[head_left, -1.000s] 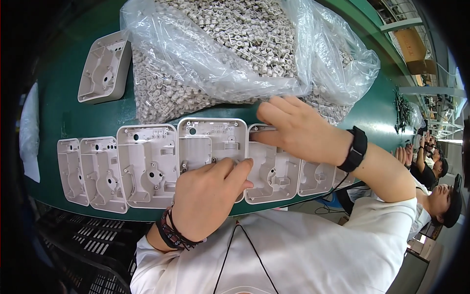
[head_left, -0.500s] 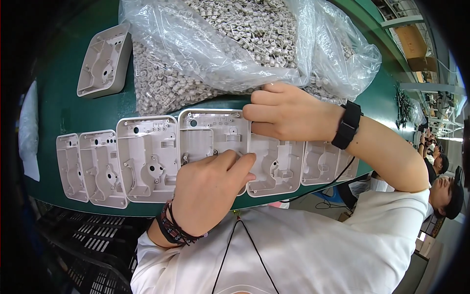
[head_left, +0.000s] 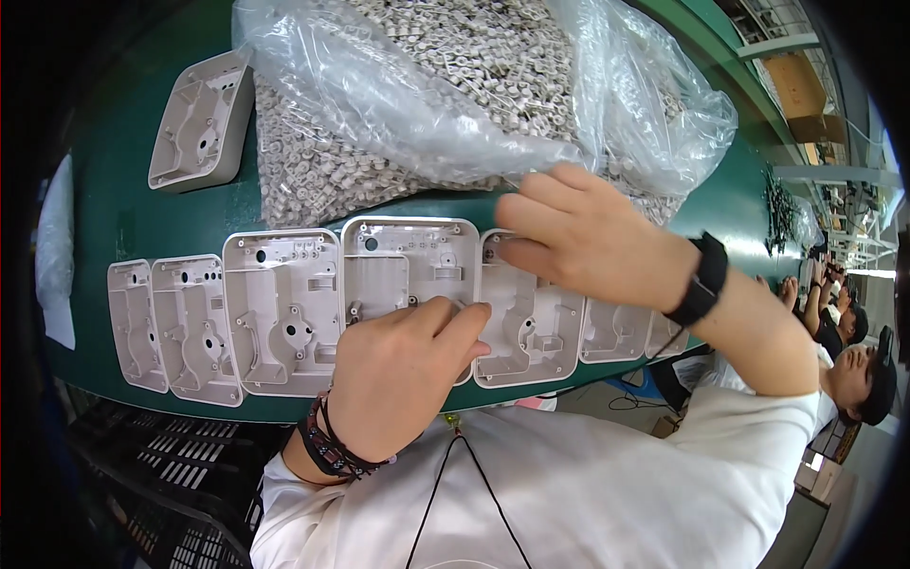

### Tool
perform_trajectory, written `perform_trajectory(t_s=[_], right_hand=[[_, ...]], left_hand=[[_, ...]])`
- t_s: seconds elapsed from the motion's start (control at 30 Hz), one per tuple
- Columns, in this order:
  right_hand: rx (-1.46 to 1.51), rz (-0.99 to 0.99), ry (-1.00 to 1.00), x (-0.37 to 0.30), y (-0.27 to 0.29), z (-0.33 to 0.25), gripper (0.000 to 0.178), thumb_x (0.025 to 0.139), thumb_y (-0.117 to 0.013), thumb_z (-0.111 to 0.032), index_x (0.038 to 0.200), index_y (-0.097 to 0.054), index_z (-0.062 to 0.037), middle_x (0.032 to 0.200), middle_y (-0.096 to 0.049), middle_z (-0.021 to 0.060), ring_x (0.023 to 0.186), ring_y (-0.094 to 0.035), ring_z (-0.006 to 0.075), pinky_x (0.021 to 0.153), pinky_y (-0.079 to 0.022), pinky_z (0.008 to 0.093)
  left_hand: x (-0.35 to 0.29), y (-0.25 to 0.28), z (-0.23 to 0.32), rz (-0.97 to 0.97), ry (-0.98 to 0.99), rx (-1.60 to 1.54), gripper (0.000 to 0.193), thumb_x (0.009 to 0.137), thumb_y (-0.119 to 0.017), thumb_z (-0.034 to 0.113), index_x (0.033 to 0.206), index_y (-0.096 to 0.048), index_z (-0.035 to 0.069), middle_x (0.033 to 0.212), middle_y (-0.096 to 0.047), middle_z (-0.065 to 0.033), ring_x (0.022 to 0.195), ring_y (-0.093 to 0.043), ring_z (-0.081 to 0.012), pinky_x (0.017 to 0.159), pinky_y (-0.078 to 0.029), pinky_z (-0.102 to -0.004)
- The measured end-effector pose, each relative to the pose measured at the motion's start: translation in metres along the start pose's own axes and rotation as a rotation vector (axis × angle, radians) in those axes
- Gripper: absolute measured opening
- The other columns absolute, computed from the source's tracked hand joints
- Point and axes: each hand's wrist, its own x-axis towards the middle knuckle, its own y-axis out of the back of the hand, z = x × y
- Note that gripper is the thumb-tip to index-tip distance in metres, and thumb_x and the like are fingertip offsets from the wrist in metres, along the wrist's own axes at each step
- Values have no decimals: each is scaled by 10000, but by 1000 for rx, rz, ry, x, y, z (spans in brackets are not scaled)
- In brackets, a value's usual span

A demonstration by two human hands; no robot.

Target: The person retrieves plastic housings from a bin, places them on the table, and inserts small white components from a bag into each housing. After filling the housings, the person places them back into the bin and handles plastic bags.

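Note:
Several open light grey plastic housings stand in a row along the table edge. Over the lower part of a middle housing (head_left: pixel 379 284) is my left hand (head_left: pixel 408 370), its fingers curled and closed, with thumb and forefinger by the right rim. Whatever it may hold is hidden. My right hand (head_left: pixel 583 232) is closed too, fingers bent down above the top left corner of the neighbouring housing (head_left: pixel 550 327); its fingertips and anything in them are out of sight. Behind the row, a clear plastic bag (head_left: pixel 408 119) lies open, full of small light grey plastic parts (head_left: pixel 493 57).
One more grey housing (head_left: pixel 204 123) sits apart at the back left. A clear plastic packet (head_left: pixel 57 256) lies at the far left of the green table (head_left: pixel 104 209). Black crates (head_left: pixel 180 474) stand below the table edge. People (head_left: pixel 858 370) are at the right.
My right hand has moved right and slightly down, from the middle housing's top right corner to over the neighbouring housing's top left corner. My left hand has stayed nearly in place.

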Motion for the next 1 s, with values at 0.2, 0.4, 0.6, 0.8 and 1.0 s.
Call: perform_trajectory(t_s=[0.2,0.4,0.6,0.8,1.0], right_hand=[[35,-104,-136,-11,3,-9,223,667,-584,-162,871,-660,-111,858,-458,31,783,-452,187,661,-355,279],[96,-46,-306,-25,32,-17,220,719,-584,-137,921,-652,-83,860,-444,70,781,-442,225,682,-356,314],[-71,38,-1090,-108,57,-75,268,756,-614,-255,913,-599,-38,821,-415,118,777,-439,272,680,-355,349],[-90,45,-1376,-167,-4,-126,328,829,-555,-265,1038,-535,-14,872,-418,139,836,-426,299,743,-348,370],[50,267,-1580,-161,-23,-134,288,892,-487,-217,1076,-517,2,966,-445,157,918,-433,296,846,-341,367]], left_hand=[[0,1,-1,-5,-6,-3,256,725,-643,272,925,-612,116,675,-545,-26,556,-560,-206,482,-417,-306],[4,1,9,74,70,-27,290,712,-659,281,935,-607,104,683,-551,-45,556,-560,-217,484,-423,-308],[-5,2,13,31,-3,92,348,695,-667,303,971,-604,100,679,-505,-36,539,-539,-198,473,-420,-293],[9,-11,40,-155,-180,262,476,686,-645,377,1070,-586,101,675,-441,1,505,-489,-140,448,-409,-252],[28,-29,58,-323,-167,297,572,717,-611,380,1156,-523,24,663,-455,6,494,-482,-111,425,-401,-232]])
